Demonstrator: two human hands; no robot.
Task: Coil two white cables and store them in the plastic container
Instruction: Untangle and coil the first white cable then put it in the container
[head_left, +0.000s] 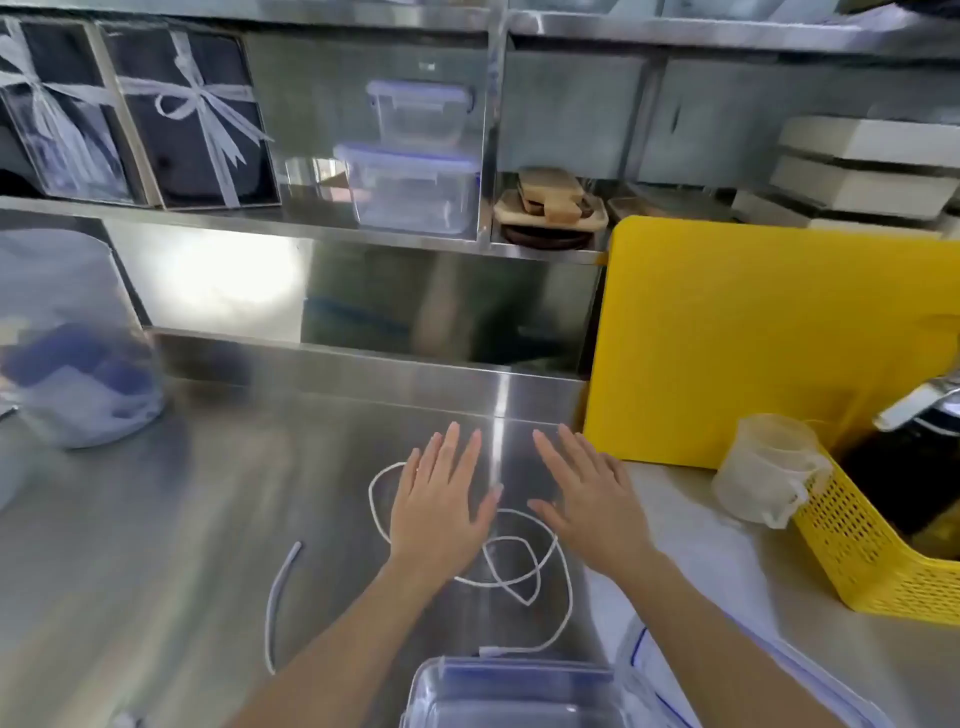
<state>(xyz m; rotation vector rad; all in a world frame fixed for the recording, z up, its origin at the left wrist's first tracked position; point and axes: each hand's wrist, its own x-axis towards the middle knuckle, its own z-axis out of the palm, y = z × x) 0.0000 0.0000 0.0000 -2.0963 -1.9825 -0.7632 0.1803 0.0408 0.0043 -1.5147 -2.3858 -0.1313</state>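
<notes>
A white cable (540, 564) lies in loose tangled loops on the steel counter (156, 545), one plug end near the container. A second white cable (275, 597) lies in a gentle curve to the left. My left hand (441, 499) hovers flat with fingers spread over the left part of the loops. My right hand (587, 493) is flat and spread just right of them. Neither holds anything. An open clear plastic container (441, 691) sits at the near edge, its lid (670, 670) beside it on the right.
A yellow cutting board (769, 338) leans at the right back. A clear measuring jug (769, 467) and yellow perforated basket (872, 551) stand right. A large clear tub (72, 353) sits at left. Shelves behind hold lidded containers (415, 187) and boxes.
</notes>
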